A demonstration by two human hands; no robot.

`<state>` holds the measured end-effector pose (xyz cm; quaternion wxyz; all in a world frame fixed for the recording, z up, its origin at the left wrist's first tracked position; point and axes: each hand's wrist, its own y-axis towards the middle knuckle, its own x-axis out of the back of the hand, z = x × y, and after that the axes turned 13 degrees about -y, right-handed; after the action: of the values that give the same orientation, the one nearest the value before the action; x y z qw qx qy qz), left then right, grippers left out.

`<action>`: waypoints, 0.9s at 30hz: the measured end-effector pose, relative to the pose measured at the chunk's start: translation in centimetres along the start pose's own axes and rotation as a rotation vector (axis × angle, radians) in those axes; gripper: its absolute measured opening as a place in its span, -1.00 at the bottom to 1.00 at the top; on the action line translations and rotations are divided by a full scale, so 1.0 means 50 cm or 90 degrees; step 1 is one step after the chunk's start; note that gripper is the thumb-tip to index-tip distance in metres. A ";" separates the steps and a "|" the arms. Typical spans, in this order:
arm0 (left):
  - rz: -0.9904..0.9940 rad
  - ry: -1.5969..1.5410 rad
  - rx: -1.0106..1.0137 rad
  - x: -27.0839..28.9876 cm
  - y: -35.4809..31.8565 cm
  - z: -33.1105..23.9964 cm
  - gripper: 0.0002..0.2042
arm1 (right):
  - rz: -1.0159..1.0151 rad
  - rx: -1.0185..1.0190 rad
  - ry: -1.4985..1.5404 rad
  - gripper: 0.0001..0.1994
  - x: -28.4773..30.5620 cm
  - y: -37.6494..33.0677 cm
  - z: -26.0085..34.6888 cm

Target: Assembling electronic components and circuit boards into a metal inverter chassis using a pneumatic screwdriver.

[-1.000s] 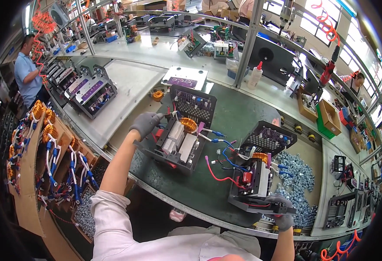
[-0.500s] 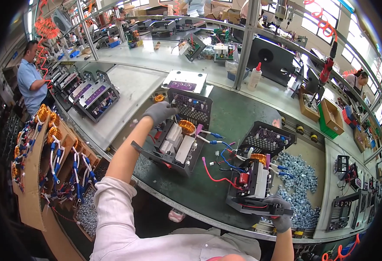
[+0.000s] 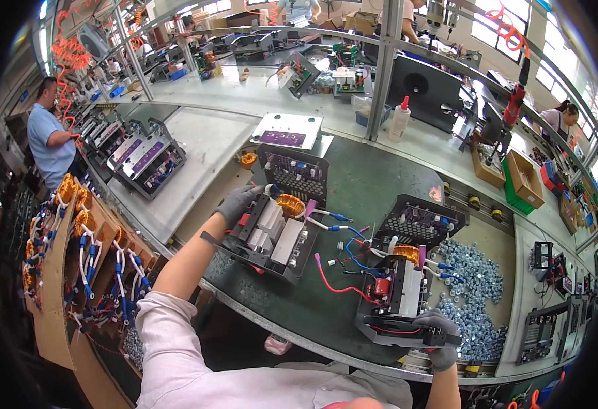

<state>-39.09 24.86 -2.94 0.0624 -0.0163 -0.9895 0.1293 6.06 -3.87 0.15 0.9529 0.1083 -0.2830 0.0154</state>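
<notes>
My left hand (image 3: 239, 202), in a grey glove, grips the rear left side of a black metal chassis (image 3: 305, 262); its fingertips are partly hidden beside a white cable end. This chassis holds silver heatsink blocks (image 3: 269, 221), a copper-wound coil (image 3: 290, 205) and an upright perforated circuit panel (image 3: 293, 176). At the right, my gloved right hand (image 3: 439, 339) is closed round the near black panel (image 3: 394, 332) of a second, similar chassis. That one carries a red block component (image 3: 381, 287), a copper coil (image 3: 406, 254) and blue-sleeved white cables.
Loose silver nuts (image 3: 476, 300) lie heaped right of the second chassis. Cardboard racks (image 3: 57, 273) of coils stand at the left. Behind are a white plate (image 3: 288, 129), a glue bottle (image 3: 400, 120) and a metal post (image 3: 380, 88). A red screwdriver (image 3: 513, 109) hangs at right; co-workers stand farther off.
My left hand has come nearer along the left chassis's side, and that chassis has shifted slightly toward me. My right hand keeps its grip in nearly the same place.
</notes>
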 end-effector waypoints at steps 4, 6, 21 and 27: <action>0.047 -0.172 -0.042 0.005 -0.004 0.034 -0.76 | -0.034 0.020 0.006 -0.45 -0.005 0.001 -0.013; 0.034 -0.209 -0.028 -0.020 -0.022 0.038 -0.81 | -0.043 0.014 0.027 -0.41 -0.002 -0.002 -0.014; -0.030 -0.237 -0.005 -0.144 0.236 -0.031 -0.57 | -0.304 -0.239 0.256 -0.64 0.114 -0.191 -0.158; -0.020 -0.671 0.096 -0.281 0.326 -0.041 -0.76 | -0.330 -0.243 0.175 -0.67 0.136 -0.204 -0.149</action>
<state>-24.62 40.45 -6.84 -0.4405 0.0707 -0.8745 0.1901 16.70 -12.43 -4.27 0.9572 -0.0068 -0.1133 -0.2661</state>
